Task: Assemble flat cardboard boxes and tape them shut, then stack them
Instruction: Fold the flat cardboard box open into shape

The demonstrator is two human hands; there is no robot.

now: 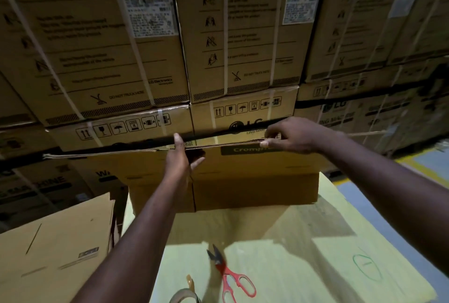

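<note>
A brown cardboard box (255, 186) stands at the far end of a cardboard sheet, its top flaps spread out level at hand height. My left hand (181, 157) holds the flap edge near the middle, fingers up behind it and thumb out in front. My right hand (289, 136) pinches the top edge further right, above a dark printed label (243, 150). A pile of flat cardboard blanks (53, 249) lies at the lower left. A roll of brown tape (185, 295) shows at the bottom edge.
Red-handled scissors (230, 276) lie on the pale cardboard sheet (340, 242) near me. A wall of large strapped appliance cartons (218, 35) rises close behind the box. A strip of blue floor with a yellow line (418, 169) runs at the right.
</note>
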